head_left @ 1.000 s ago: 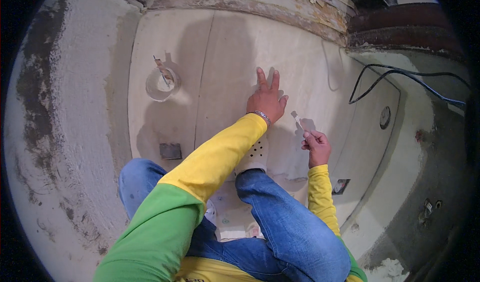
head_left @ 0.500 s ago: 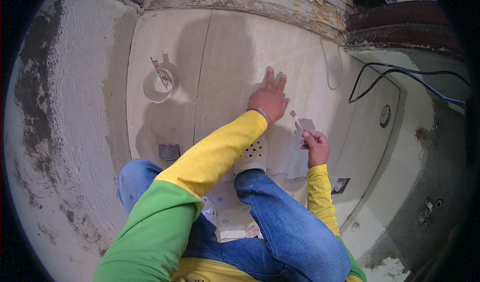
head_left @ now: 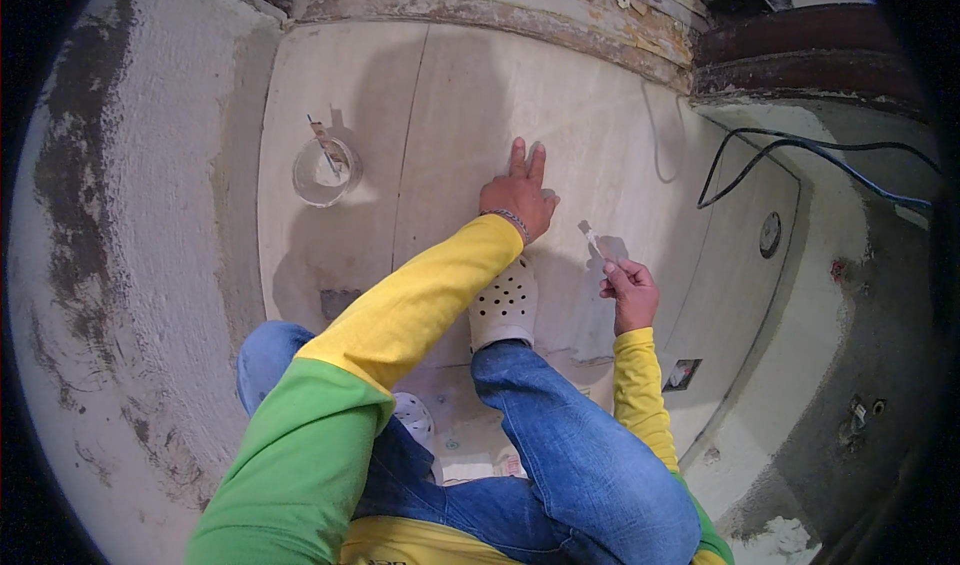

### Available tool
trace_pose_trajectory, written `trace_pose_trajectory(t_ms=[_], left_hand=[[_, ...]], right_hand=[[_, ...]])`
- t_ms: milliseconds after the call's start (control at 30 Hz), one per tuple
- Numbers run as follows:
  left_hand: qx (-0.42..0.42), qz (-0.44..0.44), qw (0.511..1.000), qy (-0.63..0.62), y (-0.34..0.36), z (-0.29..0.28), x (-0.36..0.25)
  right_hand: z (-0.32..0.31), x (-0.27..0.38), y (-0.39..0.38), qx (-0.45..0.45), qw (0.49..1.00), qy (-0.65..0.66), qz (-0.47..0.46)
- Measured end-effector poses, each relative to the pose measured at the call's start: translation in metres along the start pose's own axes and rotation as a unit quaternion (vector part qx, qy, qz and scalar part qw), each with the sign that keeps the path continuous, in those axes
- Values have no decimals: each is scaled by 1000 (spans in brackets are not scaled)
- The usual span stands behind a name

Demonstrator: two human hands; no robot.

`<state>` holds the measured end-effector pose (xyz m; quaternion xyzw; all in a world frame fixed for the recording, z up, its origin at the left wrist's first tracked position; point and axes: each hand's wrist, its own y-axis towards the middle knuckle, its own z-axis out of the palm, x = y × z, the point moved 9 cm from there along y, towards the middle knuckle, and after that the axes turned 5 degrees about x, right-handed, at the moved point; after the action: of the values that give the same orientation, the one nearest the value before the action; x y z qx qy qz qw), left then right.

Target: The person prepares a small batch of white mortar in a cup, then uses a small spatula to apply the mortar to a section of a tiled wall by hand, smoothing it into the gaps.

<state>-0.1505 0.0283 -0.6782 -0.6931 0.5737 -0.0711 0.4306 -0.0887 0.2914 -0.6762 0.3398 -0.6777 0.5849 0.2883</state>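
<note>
My left hand (head_left: pixel 518 200) lies on the pale tile floor (head_left: pixel 460 95), index and middle fingers stretched forward and slightly apart, the other fingers less plain to see. Nothing shows in it. Off to its right, my right hand (head_left: pixel 632 293) pinches a small putty knife (head_left: pixel 592 238) by its handle. The blade points up and left, with what looks like white filler on it. A clear plastic tub (head_left: pixel 303 180) with white paste stands at the left, and a flat-handled tool (head_left: pixel 319 135) leans in it.
White clogs (head_left: pixel 503 310) are on my feet, one just below my left hand. A dark square (head_left: pixel 340 303) lies left of my forearm. A round drain (head_left: pixel 769 233) and a square opening (head_left: pixel 682 374) sit at the right. Black cables (head_left: pixel 790 140) loop near the right wall.
My left hand has slid a little to the left across the tile, its two fingers still stretched. The right hand and putty knife have stayed in nearly the same place.
</note>
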Motion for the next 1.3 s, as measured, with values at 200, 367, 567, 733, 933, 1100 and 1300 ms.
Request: trace_pose_trajectory(t_ms=[200,367,567,733,933,1100,1300], left_hand=[[-19,6,1000,-7,-4,2,4],[-43,-26,997,-59,-22,0,14],[-28,-5,998,-64,-30,6,8],[-82,18,994,-66,-19,5,-1],[-68,29,994,-87,2,-1,-18],[-48,11,994,-102,8,3,-19],[-29,64,994,-84,-2,-1,-34]], right_hand=[[2,0,0,0,1000,-4,-1],[1,1,-2,-3,1000,0,1],[1,1,-2,-1,1000,-3,4],[0,1,-4,-3,1000,-8,3],[-7,-4,-4,-9,1000,2,10],[-8,-2,-5,-8,1000,7,13],[-10,-6,-1,-8,1000,6,12]])
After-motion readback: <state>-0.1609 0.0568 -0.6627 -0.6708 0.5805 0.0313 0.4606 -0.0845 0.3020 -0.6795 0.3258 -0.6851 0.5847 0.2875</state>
